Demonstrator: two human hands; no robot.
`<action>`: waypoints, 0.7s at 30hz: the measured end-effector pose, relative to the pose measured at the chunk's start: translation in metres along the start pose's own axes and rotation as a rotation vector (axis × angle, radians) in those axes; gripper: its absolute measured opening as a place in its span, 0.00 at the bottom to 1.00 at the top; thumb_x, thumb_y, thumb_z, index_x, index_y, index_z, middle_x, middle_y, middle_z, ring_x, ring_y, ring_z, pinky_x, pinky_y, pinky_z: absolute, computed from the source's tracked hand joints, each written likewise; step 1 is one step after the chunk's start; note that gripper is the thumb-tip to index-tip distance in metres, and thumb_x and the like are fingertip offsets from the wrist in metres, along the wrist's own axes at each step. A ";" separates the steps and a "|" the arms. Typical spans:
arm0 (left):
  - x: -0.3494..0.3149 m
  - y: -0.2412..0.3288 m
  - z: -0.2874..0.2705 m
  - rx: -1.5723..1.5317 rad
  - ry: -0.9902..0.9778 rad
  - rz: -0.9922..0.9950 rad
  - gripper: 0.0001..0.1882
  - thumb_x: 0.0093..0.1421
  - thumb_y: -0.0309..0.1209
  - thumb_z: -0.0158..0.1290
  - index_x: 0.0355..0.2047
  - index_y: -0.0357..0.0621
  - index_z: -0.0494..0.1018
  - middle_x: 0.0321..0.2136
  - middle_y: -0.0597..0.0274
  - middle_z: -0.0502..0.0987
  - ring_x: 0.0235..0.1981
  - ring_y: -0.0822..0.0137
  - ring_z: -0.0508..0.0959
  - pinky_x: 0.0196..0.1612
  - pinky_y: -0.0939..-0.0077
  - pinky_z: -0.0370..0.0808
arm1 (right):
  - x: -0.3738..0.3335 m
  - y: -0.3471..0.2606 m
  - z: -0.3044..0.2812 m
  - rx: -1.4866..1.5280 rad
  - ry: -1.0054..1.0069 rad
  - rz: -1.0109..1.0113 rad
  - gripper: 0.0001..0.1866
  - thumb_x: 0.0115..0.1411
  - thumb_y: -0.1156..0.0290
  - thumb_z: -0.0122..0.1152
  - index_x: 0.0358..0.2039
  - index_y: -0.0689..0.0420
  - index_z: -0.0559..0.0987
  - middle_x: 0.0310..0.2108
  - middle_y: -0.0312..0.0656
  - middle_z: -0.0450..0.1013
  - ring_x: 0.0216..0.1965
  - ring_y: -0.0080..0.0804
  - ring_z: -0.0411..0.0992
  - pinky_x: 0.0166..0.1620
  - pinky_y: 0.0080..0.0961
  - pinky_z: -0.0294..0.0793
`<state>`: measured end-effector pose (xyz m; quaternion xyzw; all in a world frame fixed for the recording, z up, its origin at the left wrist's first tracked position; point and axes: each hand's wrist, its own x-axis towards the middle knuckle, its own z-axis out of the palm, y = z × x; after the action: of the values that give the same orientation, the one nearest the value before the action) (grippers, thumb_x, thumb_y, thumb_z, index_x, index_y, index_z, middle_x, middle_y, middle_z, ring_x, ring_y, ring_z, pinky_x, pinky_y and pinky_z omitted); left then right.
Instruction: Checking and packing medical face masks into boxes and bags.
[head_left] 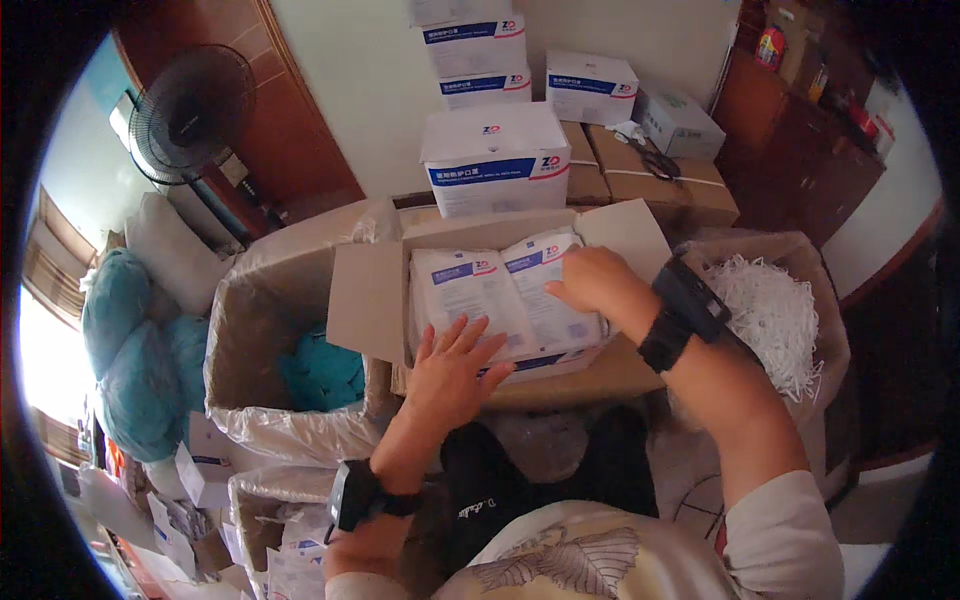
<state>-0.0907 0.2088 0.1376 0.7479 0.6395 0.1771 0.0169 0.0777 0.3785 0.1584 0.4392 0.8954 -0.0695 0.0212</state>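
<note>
An open white carton stands before me with its flaps folded out. Two stacks of flat white packets with blue and red print fill it side by side. My left hand lies open at the near edge of the left stack, fingers spread over the packets and the carton's front. At the far right corner, my right hand is closed on the right packet. Its thumb rests on the packet's face; its other fingers curl down by the edge and are partly hidden.
Behind the carton stands a closed white box, with more boxes stacked beyond. Left is a plastic-lined carton holding teal items; right, a lined container of white strips. Scissors lie on brown cartons. A fan stands far left.
</note>
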 end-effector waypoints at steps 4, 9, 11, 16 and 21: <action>0.006 -0.004 -0.009 0.090 -0.181 -0.050 0.23 0.57 0.49 0.42 0.45 0.46 0.69 0.48 0.53 0.67 0.54 0.53 0.62 0.55 0.49 0.54 | 0.011 -0.003 0.008 0.048 0.068 0.202 0.24 0.53 0.51 0.52 0.28 0.64 0.77 0.33 0.54 0.72 0.37 0.46 0.72 0.40 0.36 0.70; -0.005 -0.024 -0.006 0.048 -0.044 -0.071 0.26 0.56 0.52 0.42 0.37 0.40 0.71 0.42 0.50 0.71 0.50 0.53 0.66 0.53 0.48 0.56 | 0.027 0.002 -0.019 0.458 -0.242 0.375 0.26 0.53 0.52 0.53 0.32 0.68 0.75 0.32 0.52 0.73 0.35 0.43 0.72 0.38 0.32 0.69; -0.003 -0.022 -0.006 0.108 -0.077 -0.048 0.27 0.56 0.52 0.41 0.36 0.38 0.71 0.40 0.49 0.71 0.49 0.53 0.67 0.53 0.49 0.56 | 0.022 0.004 -0.021 0.692 -0.201 0.401 0.26 0.52 0.53 0.54 0.33 0.69 0.75 0.31 0.50 0.73 0.34 0.40 0.72 0.37 0.30 0.69; 0.000 -0.019 -0.006 0.157 -0.094 -0.018 0.24 0.57 0.49 0.41 0.35 0.40 0.71 0.39 0.50 0.71 0.47 0.52 0.68 0.54 0.48 0.54 | 0.011 0.008 0.010 0.998 -0.078 0.229 0.24 0.53 0.53 0.56 0.37 0.63 0.75 0.32 0.39 0.73 0.32 0.27 0.70 0.34 0.25 0.68; -0.008 -0.028 0.004 0.140 0.037 0.038 0.26 0.57 0.52 0.40 0.33 0.39 0.73 0.39 0.48 0.72 0.47 0.51 0.68 0.55 0.51 0.53 | -0.017 -0.006 0.026 0.817 0.015 0.054 0.28 0.52 0.53 0.52 0.37 0.70 0.72 0.37 0.60 0.70 0.41 0.51 0.70 0.44 0.34 0.67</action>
<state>-0.1170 0.2066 0.1248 0.7559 0.6363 0.1459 -0.0509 0.0826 0.3577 0.1348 0.4354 0.7825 -0.4154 -0.1597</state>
